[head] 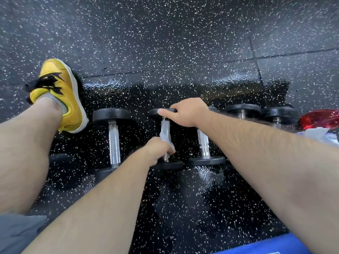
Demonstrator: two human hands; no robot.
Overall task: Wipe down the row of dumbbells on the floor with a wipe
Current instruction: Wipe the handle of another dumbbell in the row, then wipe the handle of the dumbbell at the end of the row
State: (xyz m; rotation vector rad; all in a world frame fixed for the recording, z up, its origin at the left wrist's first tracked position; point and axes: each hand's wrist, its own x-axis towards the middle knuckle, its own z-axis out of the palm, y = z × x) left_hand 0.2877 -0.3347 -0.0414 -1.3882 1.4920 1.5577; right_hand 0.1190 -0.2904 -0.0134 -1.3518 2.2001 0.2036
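Dumbbells [114, 142] with black round heads and knurled chrome handles lie side by side on the black speckled rubber floor [183, 43], beyond a blue mat [266, 244]. On the second dumbbell [167, 164] from the left, the left hand [159, 146] is closed round the handle, a crumpled white wipe [166, 138] bunched under its fingers. Farther off, the right hand [187, 111] curls over that dumbbell's far head, thumb stretched along it. A yellow shoe [60, 94] stands left of the row; a red packet [319, 119] lies at its right end.

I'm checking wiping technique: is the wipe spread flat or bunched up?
Bunched up. The wipe is crumpled inside the left hand, which grips it round the dumbbell handle; only a wrinkled edge shows.
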